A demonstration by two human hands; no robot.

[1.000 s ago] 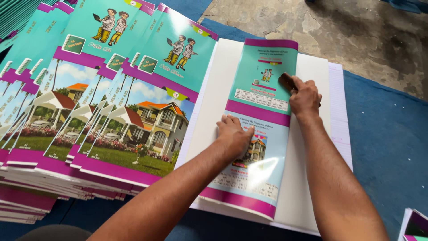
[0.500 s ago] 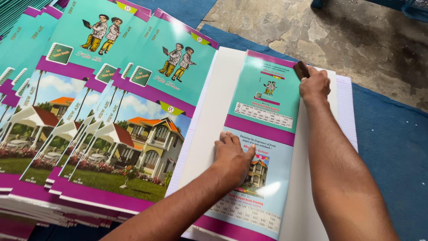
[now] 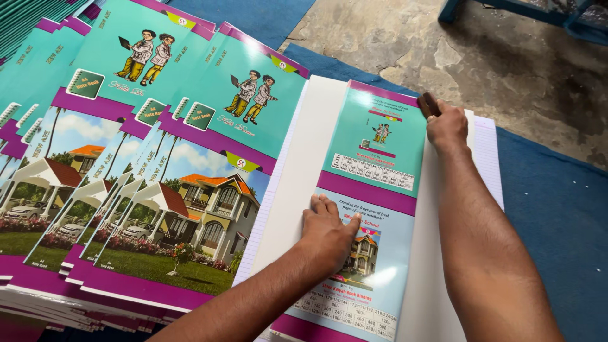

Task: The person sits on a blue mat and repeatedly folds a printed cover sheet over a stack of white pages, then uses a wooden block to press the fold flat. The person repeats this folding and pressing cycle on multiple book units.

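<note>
We work on a rough concrete floor (image 3: 405, 44) covered in part by a blue mat (image 3: 544, 183), with the leg of a blue frame at the far edge. On the mat lies a white stack of pages (image 3: 304, 164), and on it a glossy cover sheet (image 3: 367, 209) in teal, purple and sky blue, set lengthwise over the right half of the stack. To the left a fanned pile of finished notebooks (image 3: 145, 183) overlaps the stack's edge.

Our left hand (image 3: 329, 231) lies flat on the middle of the cover sheet, fingers extended and together, gripping nothing. Our right hand (image 3: 446, 126) is closed around a small dark tool (image 3: 429, 104) at the sheet's far right corner.

Risks as we judge them: the glossy sheet may slide under the flat palm and set crooked against the pages; uneven pressure from the tool may crease the corner or trap a bubble; the leaning notebooks may slip onto the white stack and disturb alignment; grit from the floor may mark the pages
</note>
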